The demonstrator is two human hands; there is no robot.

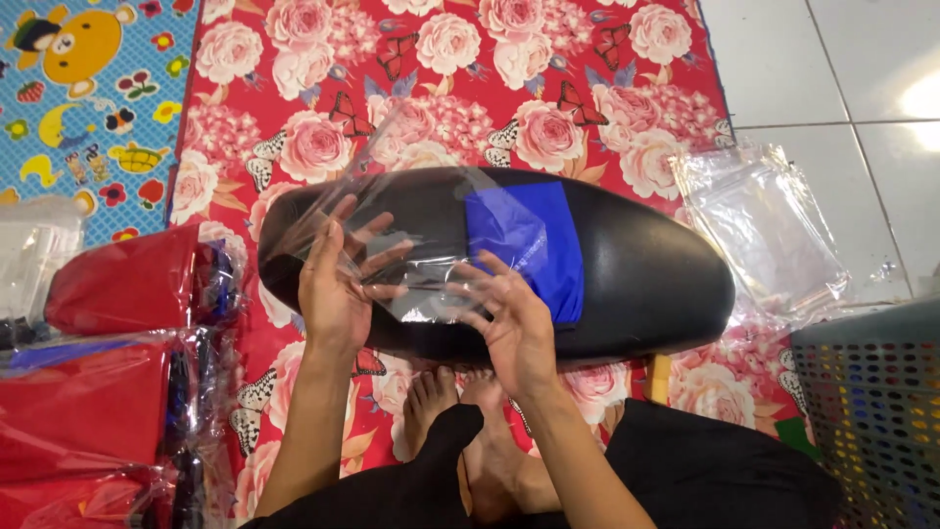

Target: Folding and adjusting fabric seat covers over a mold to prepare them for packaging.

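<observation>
A long black padded seat (pixel 636 284) with a blue band (pixel 529 240) lies across a red floral mat (pixel 470 78) in front of me. A clear plastic bag (pixel 392 186) is spread over the seat's left half. My left hand (pixel 338 284) holds the bag's left part, fingers spread under the film. My right hand (pixel 509 318) grips the bag's lower edge near the blue band. My bare feet (pixel 460 411) rest below the seat.
Red bagged items (pixel 98 392) are stacked at the left. A pile of clear plastic bags (pixel 759 230) lies on the mat's right edge by white floor tiles (pixel 842 69). A grey perforated basket (pixel 871 411) stands at lower right. A blue cartoon mat (pixel 88 88) sits at upper left.
</observation>
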